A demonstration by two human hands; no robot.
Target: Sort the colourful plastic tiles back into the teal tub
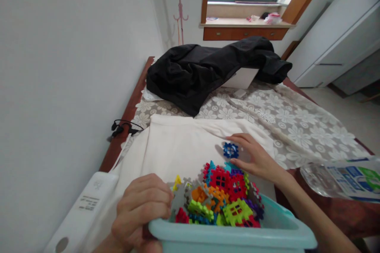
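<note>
A pale teal plastic tub [231,235] stands close in front of me, heaped with notched plastic building blocks in red, lime green, orange, blue, purple and grey. My left hand [142,209] is closed over the tub's left rim, with its thumb low on the outside. Beyond the tub, my right hand [255,156] has thumb and fingertips at opposite edges of a dark blue square building block [230,150] with a window-like grid. This block is just over the white cloth [178,142], its faint shadow to the left. Lower blocks are hidden under the pile.
Black fabric [208,65] drapes over a white object on the flowered bed cover [311,126]. A white power strip [86,209] and a black cable [121,126] lie at left by the wall. A clear plastic bottle [341,178] lies to the right.
</note>
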